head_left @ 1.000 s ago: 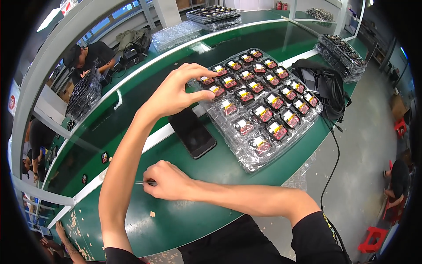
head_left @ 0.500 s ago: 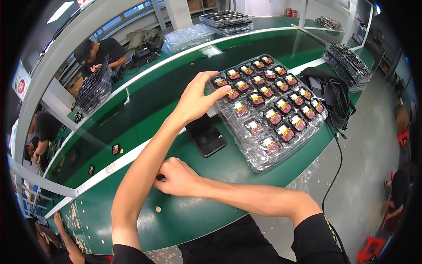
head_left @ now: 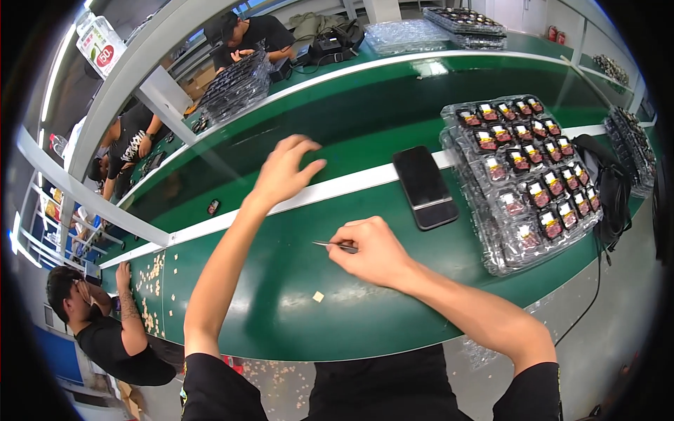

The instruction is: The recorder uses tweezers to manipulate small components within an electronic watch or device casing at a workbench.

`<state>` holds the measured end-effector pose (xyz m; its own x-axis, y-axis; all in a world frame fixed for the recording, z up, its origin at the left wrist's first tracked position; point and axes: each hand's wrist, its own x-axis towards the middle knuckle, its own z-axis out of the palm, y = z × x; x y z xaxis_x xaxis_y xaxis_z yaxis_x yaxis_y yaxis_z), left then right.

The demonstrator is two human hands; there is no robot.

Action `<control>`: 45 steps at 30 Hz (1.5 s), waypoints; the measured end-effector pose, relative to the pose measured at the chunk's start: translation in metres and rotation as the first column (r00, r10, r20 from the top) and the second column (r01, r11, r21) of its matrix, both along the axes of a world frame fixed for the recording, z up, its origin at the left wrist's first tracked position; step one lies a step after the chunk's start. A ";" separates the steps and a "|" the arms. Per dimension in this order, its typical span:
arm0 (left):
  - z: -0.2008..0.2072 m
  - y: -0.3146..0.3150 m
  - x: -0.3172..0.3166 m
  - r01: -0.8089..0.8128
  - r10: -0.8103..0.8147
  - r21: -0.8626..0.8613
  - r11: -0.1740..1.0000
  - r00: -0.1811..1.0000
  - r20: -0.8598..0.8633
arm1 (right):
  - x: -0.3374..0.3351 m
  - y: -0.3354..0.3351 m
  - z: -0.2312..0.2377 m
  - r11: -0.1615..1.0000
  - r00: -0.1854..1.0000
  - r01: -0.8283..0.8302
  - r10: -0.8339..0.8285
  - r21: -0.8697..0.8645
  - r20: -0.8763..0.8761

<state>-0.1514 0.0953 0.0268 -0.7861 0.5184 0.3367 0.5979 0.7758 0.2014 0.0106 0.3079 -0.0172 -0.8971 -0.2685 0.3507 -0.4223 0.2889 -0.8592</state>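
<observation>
My left hand (head_left: 286,172) hangs over the dark green belt beside the white rail, its fingers spread and slightly blurred, with nothing in it. Above the green table, my right hand (head_left: 372,252) is closed around slim, pointed tweezers (head_left: 344,247), the thin tip aimed left. Right of both hands lies a stack of clear plastic trays (head_left: 495,261). Its top tray holds rows of small black devices (head_left: 551,224) with white, yellow and red faces; a few pockets at its left hold no black piece. A black phone (head_left: 425,184) lies between the hands and the trays.
One beige square chip (head_left: 318,297) lies near my right hand; many more (head_left: 151,284) litter the table's left end. A small black device (head_left: 213,207) sits on the belt (head_left: 365,140). Black bag and cables (head_left: 614,200) adjoin the trays. Co-workers sit across and at left (head_left: 123,337).
My left hand has left the tray's edge and swung left over the belt. My right hand is now uncrossed from the left forearm, showing the tweezers. The whole view has shifted left.
</observation>
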 end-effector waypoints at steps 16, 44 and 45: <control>-0.006 -0.063 0.116 0.150 -0.229 0.375 0.915 0.957 0.177 | 0.002 -0.001 0.004 0.953 0.976 0.172 -0.130 -0.249 0.175; -0.023 -0.092 0.173 0.191 -0.291 0.298 0.935 0.896 0.336 | 0.018 -0.010 0.017 0.996 0.985 -0.089 0.084 0.024 0.153; -0.023 -0.092 0.173 0.182 -0.274 0.278 0.943 0.898 0.344 | 0.018 -0.013 0.018 0.991 0.989 -0.111 0.103 0.080 0.105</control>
<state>0.0215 0.0035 0.0043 -0.7466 0.6417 0.1757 0.5973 0.5302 0.6018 0.0283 0.2952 0.0012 -0.8911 -0.3900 0.2322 -0.3678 0.3209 -0.8728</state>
